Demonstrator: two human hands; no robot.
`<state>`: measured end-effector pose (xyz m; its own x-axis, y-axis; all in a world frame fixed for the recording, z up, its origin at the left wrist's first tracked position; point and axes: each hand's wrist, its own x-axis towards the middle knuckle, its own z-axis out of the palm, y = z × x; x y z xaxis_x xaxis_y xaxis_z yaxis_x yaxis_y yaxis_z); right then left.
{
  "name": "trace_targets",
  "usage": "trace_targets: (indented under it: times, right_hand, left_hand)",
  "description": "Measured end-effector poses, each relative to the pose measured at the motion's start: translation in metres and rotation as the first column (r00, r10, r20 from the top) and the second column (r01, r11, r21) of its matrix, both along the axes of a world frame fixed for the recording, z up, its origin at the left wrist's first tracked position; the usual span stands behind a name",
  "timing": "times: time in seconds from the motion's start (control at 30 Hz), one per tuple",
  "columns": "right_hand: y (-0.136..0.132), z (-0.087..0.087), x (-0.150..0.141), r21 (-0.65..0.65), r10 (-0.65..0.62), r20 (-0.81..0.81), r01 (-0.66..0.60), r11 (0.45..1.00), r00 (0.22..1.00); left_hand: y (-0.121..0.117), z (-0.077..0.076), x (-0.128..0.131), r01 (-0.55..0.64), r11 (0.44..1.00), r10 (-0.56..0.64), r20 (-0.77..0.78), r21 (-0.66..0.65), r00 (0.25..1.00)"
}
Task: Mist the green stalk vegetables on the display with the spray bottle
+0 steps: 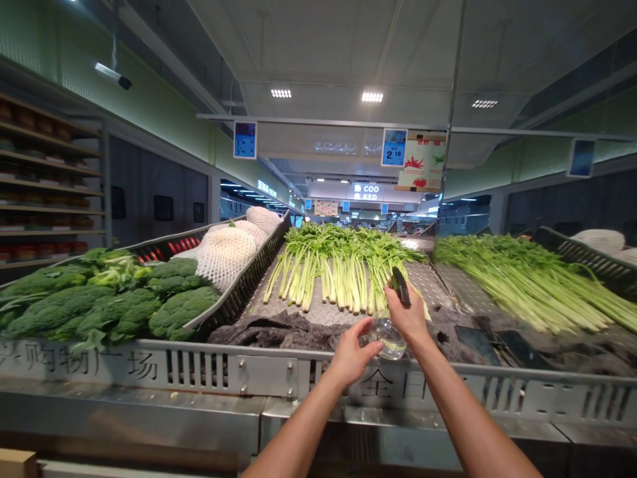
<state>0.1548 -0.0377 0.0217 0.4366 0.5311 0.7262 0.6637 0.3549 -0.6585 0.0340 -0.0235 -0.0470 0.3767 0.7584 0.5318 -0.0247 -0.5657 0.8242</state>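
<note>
Now grips a clear bottle (pixel 392 348) in the right hand (pixel 409 316) near the stand's front edge (pixel 279 352), holds the left hand (pixel 351 353) partly spread beside it, before celery (pixel 343 279).

Left hand (pixel 352 353): bare, slim-fingered
Left forearm (pixel 309 417): bare, tapering toward the hand
Right hand (pixel 408 315): bare
Right forearm (pixel 460 405): bare, likewise tapering

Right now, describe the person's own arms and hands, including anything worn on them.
The left hand and right hand are ungloved, with no rings discernible. The left forearm and right forearm are slender and bare: no sleeves, watch, bracelet or clear markings show.
</note>
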Motion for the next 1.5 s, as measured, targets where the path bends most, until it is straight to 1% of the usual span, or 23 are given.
trace_targets:
  times: [0.2,0.43,0.67,0.93,1.03,1.2,1.33,1.5]
  right_hand:
    - [0.004,0.005,-0.012,0.004,0.043,-0.023,-0.043,0.999,0.999]
    - [0.01,0.008,-0.022,0.014,0.104,-0.043,-0.103,0.995,0.994]
    - [0.014,0.011,-0.028,-0.033,0.075,-0.042,-0.076,0.997,0.996]
    - [0.011,0.012,-0.037,-0.001,0.127,-0.03,-0.127,0.992,0.991]
    - [0.014,0.012,-0.042,0.023,0.152,-0.026,-0.152,0.988,0.988]
    - [0.023,0.012,-0.052,-0.001,0.159,-0.045,-0.16,0.987,0.986]
    - [0.026,0.012,-0.061,-0.027,0.168,-0.06,-0.17,0.985,0.984]
    - [0.024,0.013,-0.069,-0.036,0.195,-0.033,-0.196,0.98,0.98]
  left_hand:
    - [0.0,0.005,-0.012,-0.076,0.997,0.076,-0.027,0.009,0.997]
    - [-0.002,0.007,-0.022,-0.135,0.991,0.136,-0.044,0.023,0.99]
    - [-0.009,0.013,-0.03,-0.189,0.981,0.193,-0.097,0.046,0.976]
    - [-0.009,0.014,-0.038,-0.21,0.976,0.215,-0.123,0.051,0.969]
    - [-0.011,0.016,-0.043,-0.236,0.971,0.24,-0.142,0.048,0.96]
    - [-0.012,0.021,-0.054,-0.274,0.96,0.28,-0.155,0.056,0.947]
    - [-0.009,0.019,-0.062,-0.304,0.95,0.311,-0.156,0.064,0.938]
    - [-0.008,0.017,-0.067,-0.314,0.948,0.319,-0.157,0.059,0.935]
